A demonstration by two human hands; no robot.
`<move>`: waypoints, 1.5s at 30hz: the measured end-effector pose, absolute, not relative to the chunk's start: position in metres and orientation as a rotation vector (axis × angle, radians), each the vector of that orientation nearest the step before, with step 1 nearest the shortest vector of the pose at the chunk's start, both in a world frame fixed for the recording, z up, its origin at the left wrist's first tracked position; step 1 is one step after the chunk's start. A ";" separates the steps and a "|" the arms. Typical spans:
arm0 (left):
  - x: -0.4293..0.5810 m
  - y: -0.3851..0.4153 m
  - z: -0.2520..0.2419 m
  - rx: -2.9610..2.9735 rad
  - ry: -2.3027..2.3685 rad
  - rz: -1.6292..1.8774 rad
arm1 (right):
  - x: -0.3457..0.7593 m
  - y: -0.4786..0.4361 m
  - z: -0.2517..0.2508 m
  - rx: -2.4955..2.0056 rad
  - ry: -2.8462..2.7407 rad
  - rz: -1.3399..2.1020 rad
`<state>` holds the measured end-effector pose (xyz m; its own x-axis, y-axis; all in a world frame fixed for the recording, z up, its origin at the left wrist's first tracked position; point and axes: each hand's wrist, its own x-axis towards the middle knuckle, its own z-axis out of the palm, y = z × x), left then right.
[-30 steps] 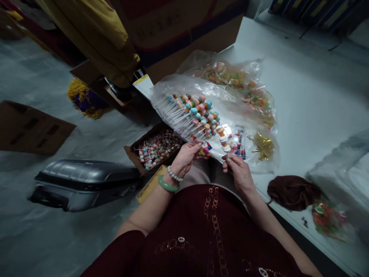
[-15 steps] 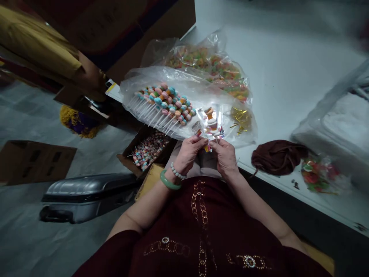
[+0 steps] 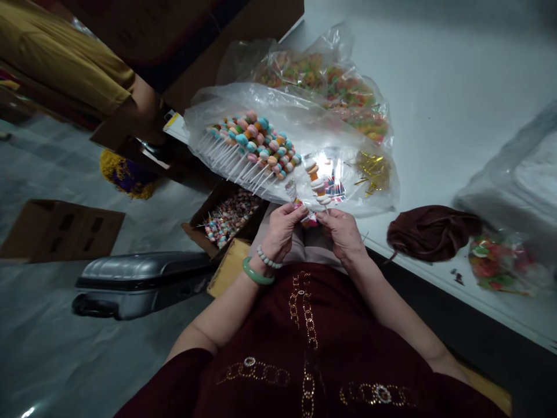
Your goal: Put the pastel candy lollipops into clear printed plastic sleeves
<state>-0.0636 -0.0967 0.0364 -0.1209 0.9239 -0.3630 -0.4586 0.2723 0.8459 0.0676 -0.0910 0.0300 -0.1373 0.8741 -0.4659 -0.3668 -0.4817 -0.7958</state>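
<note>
My left hand (image 3: 284,229) pinches a small clear wrapper with pink printing (image 3: 310,220), its thumb and fingers pressed together. Close beside it, my right hand (image 3: 343,231) is closed on the stick of a candy skewer (image 3: 318,184), strung with white and orange pieces and pointing away from me. Just beyond, a heap of pastel candy skewers (image 3: 259,142) with white sticks lies on a clear plastic sheet (image 3: 200,107). Shiny printed wrappers (image 3: 334,180) lie behind the held skewer. Gold twist ties (image 3: 372,173) are spread to the right.
Bags of colourful gummies (image 3: 339,87) lie at the back of the white table (image 3: 435,104). A brown cloth (image 3: 430,233) sits on the right. Below left stand a carton of candy skewers (image 3: 230,219) and a grey suitcase (image 3: 143,281). Another person's arm (image 3: 145,101) shows at upper left.
The held skewer and the wrapper have come apart: the skewer now stands out to the right, the wrapper stays by my left fingers. The view has shifted slightly.
</note>
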 end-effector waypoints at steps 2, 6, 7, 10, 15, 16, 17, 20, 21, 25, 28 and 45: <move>-0.064 -0.096 0.034 0.498 1.131 1.345 | 0.059 -0.090 0.029 -1.179 -0.663 1.772; -0.068 -0.095 0.030 0.462 1.127 1.383 | 0.048 -0.089 0.027 -1.120 -0.667 1.767; -0.069 -0.095 0.029 0.459 1.143 1.355 | 0.047 -0.088 0.025 -1.127 -0.664 1.763; -0.075 -0.095 0.029 0.460 1.197 1.187 | 0.050 -0.088 0.020 -1.163 -0.695 1.745; -0.078 -0.095 0.023 0.448 1.127 0.999 | 0.055 -0.091 0.013 -1.230 -0.796 1.686; -0.076 -0.096 0.021 0.432 1.121 1.050 | 0.055 -0.092 0.013 -1.219 -0.795 1.691; -0.074 -0.096 0.019 0.416 1.119 1.109 | 0.054 -0.093 0.013 -1.205 -0.789 1.695; -0.070 -0.098 0.017 0.411 1.130 1.237 | 0.049 -0.095 0.015 -1.187 -0.783 1.688; -0.070 -0.099 0.017 0.427 1.142 1.257 | 0.048 -0.095 0.015 -1.191 -0.783 1.679; -0.073 -0.104 0.019 0.515 1.167 1.258 | 0.047 -0.094 0.016 -1.170 -0.732 1.681; -0.076 -0.105 0.023 0.518 1.124 1.266 | 0.049 -0.094 0.015 -1.178 -0.734 1.708; -0.082 -0.097 0.013 0.307 1.097 1.215 | 0.067 -0.095 0.004 -1.297 -0.999 1.508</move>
